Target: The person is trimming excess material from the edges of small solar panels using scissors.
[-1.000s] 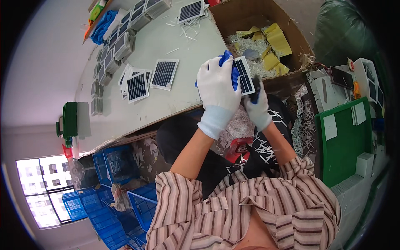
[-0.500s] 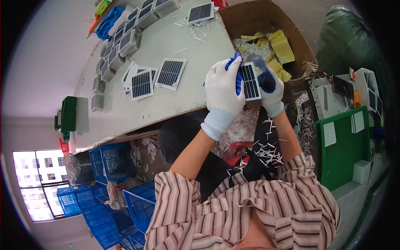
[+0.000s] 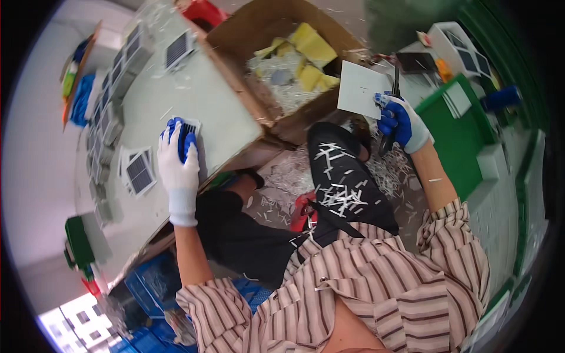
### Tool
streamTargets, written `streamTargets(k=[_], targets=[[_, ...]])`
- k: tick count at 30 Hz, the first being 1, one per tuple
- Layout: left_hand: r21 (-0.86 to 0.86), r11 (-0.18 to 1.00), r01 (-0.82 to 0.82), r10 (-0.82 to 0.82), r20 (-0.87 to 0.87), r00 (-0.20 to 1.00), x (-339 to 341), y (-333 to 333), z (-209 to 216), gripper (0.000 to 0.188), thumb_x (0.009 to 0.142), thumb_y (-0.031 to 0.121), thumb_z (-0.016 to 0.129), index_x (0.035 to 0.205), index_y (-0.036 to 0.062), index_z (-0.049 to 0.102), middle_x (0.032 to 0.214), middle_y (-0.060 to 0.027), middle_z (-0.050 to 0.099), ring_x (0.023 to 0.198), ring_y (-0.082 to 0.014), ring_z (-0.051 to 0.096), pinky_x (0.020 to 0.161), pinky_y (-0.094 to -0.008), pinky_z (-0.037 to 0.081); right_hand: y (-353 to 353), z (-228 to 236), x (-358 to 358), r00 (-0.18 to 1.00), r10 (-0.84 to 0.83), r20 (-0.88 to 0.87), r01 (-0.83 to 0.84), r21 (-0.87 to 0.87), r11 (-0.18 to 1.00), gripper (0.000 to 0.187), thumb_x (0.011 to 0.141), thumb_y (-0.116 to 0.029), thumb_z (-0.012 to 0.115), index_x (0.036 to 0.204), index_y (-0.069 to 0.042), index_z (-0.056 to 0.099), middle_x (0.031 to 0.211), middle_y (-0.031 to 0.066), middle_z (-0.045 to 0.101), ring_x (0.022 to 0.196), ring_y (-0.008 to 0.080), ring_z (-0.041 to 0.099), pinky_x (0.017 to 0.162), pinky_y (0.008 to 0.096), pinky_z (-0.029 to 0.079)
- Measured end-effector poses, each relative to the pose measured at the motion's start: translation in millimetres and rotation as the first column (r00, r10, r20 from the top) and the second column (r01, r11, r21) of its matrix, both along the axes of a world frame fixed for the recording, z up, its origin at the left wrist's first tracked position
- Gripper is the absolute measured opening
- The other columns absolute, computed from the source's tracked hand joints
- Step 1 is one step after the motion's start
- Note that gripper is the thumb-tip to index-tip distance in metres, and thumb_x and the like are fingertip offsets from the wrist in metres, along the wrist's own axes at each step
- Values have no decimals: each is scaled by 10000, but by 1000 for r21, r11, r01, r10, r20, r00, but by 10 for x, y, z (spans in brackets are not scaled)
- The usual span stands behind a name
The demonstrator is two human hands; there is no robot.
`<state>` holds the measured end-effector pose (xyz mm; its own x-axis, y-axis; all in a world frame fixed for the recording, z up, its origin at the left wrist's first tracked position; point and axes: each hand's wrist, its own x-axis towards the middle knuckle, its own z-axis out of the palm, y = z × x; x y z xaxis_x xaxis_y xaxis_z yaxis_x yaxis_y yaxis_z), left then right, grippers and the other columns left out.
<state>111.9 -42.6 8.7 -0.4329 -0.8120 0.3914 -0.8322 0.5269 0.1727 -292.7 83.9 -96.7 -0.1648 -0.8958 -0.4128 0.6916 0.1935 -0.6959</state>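
My left hand [image 3: 178, 153], in a white glove with blue fingertips, reaches out over the table. Its fingers grip a small dark solar panel [image 3: 192, 127] with a white border at the table top. Close by lie several more solar panels [image 3: 140, 173], overlapping. On the other side, my right hand [image 3: 405, 123], gloved alike, is closed on the edge of a white square panel [image 3: 360, 88], its plain face showing. A long dark tool [image 3: 396, 79] is held in that same hand; its exact kind is unclear.
A cardboard box [image 3: 238, 35] holds yellow pieces and shredded white strips. Stacked panels [image 3: 118, 76] line the table's far left edge. White strips lie on my trousers [image 3: 341, 170] and the floor. A green tray [image 3: 453, 138] stands at right, blue crates [image 3: 147, 288] at lower left.
My hands have moved apart: the left went left to the table with a solar panel, the right moved right and holds up a white square panel. The view has turned.
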Motion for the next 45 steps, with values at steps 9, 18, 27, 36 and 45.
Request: streamTargets(k=[9,18,27,36,45], targets=[[64,994,83,-74,-135,988,-446,193,78,373,861,61,567,1229,4,545,1259,-160,540,1173,-312,496,1021,-376,349,862,-212,-1188,969,-194,150,163,202,966,237,913,-163,564,693,-133,481,488,-80,334,374,54,305,378,222,272],[3,1000,14,-14,-19,1000,-504,269,63,379,828,46,578,1205,14,565,1225,-172,554,1138,-327,509,999,-390,370,999,-337,-1666,480,539,-692,-154,539,828,273,707,-210,724,600,-49,532,506,1,479,384,106,465,360,246,373],[-120,993,-11,6,-37,999,-628,326,-91,395,728,148,675,1113,67,633,1147,-160,605,1075,-334,552,969,-424,402,631,-478,-1197,-62,325,-944,125,316,941,283,829,-232,654,1036,-44,611,815,128,660,725,228,626,702,331,498],[-28,999,16,-16,2,1000,-1048,358,11,445,710,72,660,1147,55,581,1144,-144,556,1109,-341,491,965,-438,386,-534,-189,1535,852,49,-522,-234,-296,926,172,799,-154,706,847,-21,609,702,-19,578,626,48,501,587,226,448],[-64,995,-76,64,-171,983,-1183,335,-83,389,685,24,614,1073,49,619,1098,-140,574,1058,-329,511,943,-415,397,-903,-255,1698,866,-8,-501,-310,-549,776,199,813,-172,669,894,1,611,749,13,640,680,70,584,624,235,486]])
